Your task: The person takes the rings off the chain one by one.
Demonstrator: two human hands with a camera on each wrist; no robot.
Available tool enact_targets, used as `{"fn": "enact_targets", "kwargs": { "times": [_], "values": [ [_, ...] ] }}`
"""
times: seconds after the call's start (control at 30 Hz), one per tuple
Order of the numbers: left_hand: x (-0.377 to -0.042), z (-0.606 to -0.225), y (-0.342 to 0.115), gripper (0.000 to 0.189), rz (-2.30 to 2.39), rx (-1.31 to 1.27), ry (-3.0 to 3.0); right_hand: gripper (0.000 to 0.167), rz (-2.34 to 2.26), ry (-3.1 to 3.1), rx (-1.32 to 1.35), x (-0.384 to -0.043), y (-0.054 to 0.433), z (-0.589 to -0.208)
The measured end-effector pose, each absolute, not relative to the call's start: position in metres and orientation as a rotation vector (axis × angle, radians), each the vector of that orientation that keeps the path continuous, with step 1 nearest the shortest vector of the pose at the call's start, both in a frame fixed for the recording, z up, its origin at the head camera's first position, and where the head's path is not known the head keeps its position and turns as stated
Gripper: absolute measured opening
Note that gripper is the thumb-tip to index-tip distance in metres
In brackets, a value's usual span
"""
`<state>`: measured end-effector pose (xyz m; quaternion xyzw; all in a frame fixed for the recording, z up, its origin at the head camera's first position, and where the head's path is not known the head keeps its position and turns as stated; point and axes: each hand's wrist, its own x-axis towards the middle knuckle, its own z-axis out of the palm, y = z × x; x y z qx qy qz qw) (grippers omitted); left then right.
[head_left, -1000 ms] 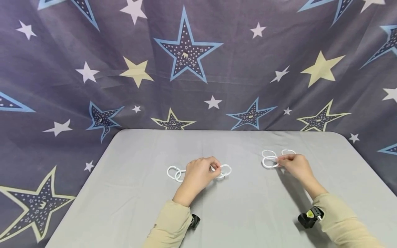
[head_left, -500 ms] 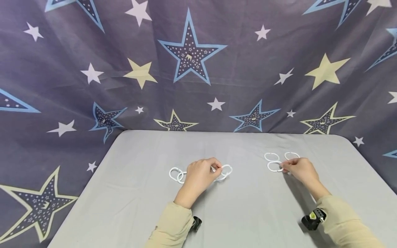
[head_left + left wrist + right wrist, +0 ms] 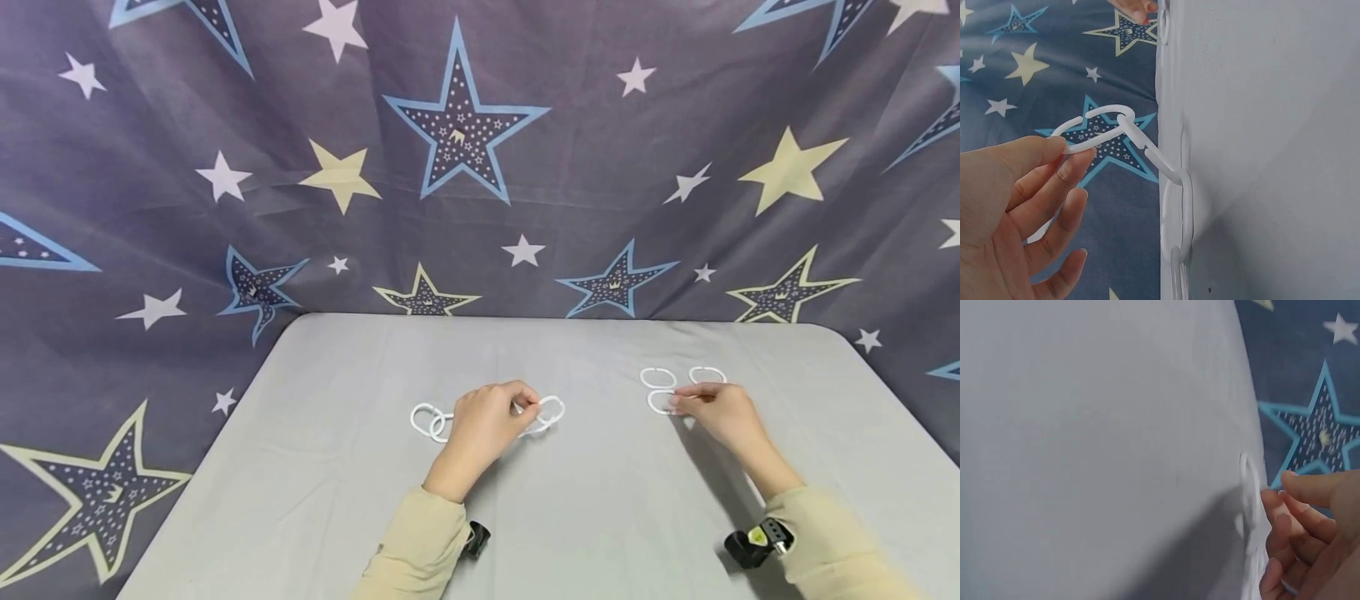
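- Chain [image 3: 1188,209] of white plastic links: it lies on the grey table [image 3: 600,500], left of centre, with one stretch raised in the left hand [image 3: 480,425].
- Left thumb and forefinger pinch one link, whose gap shows.
- Right hand [image 3: 723,417]: fingers drawn in narrow at the front loose link [image 3: 650,403]; whether they grip it, I cannot tell.
- Step in hand, as I judge it: taking up a loose link to add to the chain.
- The next move probably calls for a firm pinch, then bringing the link's gap to the chain.
- Count: three loose links, including the back left link [image 3: 658,369] and back right link [image 3: 707,368]; at least four chained, the hand hiding some; one table.
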<state>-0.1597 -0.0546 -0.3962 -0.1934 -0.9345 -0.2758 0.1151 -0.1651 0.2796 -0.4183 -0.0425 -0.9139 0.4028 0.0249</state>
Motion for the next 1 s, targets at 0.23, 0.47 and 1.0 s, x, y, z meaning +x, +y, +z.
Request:
{"fn": "enact_targets", "kwargs": {
  "times": [0.23, 0.47, 1.0],
  "values": [
    [-0.160, -0.396, -0.056, 0.004, -0.831, -0.568, -2.745, 0.029, 1.347, -2.799, -0.046, -0.160, 0.239, -0.411],
    [-0.160, -0.395, -0.057, 0.004, -0.844, -0.557, -2.746, 0.025, 1.433, -2.756, 0.036, -0.157, 0.200, -0.411],
    [-0.162, -0.395, -0.058, 0.005, -0.893, -0.529, -2.742, 0.025, 1.735, -2.623, 0.171, -0.159, 0.149, -0.416]
  ]
}}
